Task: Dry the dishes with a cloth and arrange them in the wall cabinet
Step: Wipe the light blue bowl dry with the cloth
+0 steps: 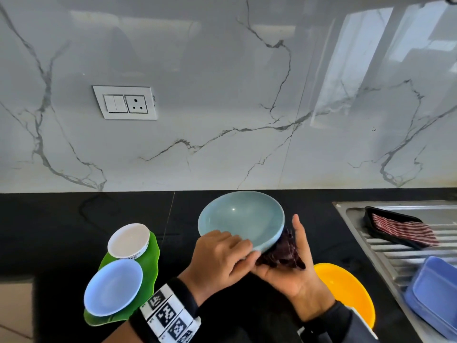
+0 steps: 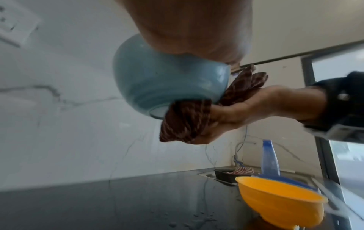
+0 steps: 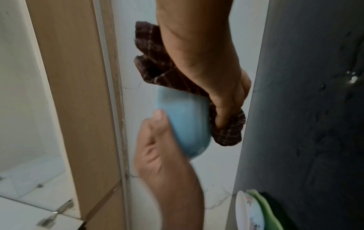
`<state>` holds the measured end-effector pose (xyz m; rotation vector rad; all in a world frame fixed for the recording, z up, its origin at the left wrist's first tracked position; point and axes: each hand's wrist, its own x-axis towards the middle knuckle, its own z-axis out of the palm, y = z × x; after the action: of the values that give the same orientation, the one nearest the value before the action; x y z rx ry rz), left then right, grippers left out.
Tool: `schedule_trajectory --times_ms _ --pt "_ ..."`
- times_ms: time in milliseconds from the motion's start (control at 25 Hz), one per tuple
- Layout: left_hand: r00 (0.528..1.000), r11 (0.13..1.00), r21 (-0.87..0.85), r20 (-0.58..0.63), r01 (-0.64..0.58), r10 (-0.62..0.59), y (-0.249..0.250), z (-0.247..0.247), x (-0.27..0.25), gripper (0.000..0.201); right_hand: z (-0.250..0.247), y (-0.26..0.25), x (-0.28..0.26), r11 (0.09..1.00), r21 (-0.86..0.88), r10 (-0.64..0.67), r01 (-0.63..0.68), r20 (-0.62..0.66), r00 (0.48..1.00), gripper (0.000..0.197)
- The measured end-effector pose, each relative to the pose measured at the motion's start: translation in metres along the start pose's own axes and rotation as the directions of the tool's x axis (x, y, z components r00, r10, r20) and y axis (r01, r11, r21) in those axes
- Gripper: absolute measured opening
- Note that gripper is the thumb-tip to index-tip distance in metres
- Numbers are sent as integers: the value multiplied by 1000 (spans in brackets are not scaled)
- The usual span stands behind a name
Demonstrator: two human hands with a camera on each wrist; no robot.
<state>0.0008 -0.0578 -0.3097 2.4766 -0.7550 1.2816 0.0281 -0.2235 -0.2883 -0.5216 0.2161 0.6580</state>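
A teal bowl (image 1: 242, 216) (image 2: 167, 80) (image 3: 183, 123) is tilted above the black counter, its inside facing me. My left hand (image 1: 235, 248) (image 3: 163, 163) grips its near rim, thumb inside in the right wrist view. My right hand (image 1: 299, 246) (image 2: 246, 105) (image 3: 222, 112) holds a dark maroon checked cloth (image 1: 284, 253) (image 2: 185, 123) (image 3: 155, 62) against the bowl's underside and foot. Its fingers curl into the cloth in the right wrist view. The bowl hides most of the cloth in the head view.
To the left, a white bowl (image 1: 128, 240) and a light blue plate (image 1: 113, 285) lie on a green leaf-shaped tray (image 1: 152, 266). A yellow bowl (image 1: 346, 288) sits under my right forearm. The steel drainboard (image 1: 395, 253) carries a black tray (image 1: 371, 214) with a striped cloth and a blue container (image 1: 435, 293).
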Motion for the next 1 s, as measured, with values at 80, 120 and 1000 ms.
schedule_trajectory --times_ms 80,120,1000 --pt "982 982 9 35 -188 187 4 -14 -5 28 -5 -12 -3 988 -146 -49 50 12 999 67" --pt "969 969 9 33 -247 246 6 -23 -4 32 -9 -15 -4 975 -221 -32 33 7 999 62" --pt "367 -248 -829 463 501 -807 -15 -23 -1 79 13 -12 10 -490 -502 -429 712 850 305 46"
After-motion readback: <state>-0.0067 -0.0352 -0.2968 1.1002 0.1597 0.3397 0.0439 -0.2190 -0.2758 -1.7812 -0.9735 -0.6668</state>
